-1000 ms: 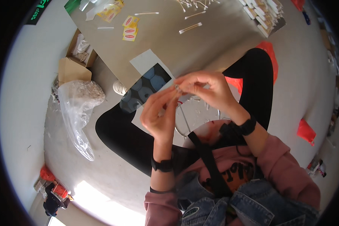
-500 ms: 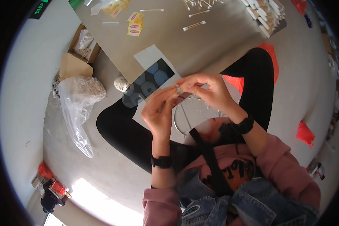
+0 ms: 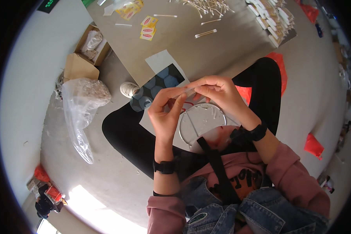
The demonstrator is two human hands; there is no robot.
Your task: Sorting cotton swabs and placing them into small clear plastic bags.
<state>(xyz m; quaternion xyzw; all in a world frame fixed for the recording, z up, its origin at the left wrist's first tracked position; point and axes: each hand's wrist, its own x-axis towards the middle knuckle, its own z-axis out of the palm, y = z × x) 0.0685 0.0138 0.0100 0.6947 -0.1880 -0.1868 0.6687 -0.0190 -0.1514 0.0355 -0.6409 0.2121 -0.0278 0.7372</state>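
Table point(image 3: 183, 45), smooth and dull-sheened, has its near edge just beyond the hands, with bare surface between there and a pair of thin swabs point(image 3: 206, 34). A small translucent piece point(image 3: 190, 92) sits between both hands' fingertips. The left hand point(image 3: 162, 111) pinches it, thumb against fingers; the right hand point(image 3: 221, 93), bent inward, pinches its other side, fingers curled.
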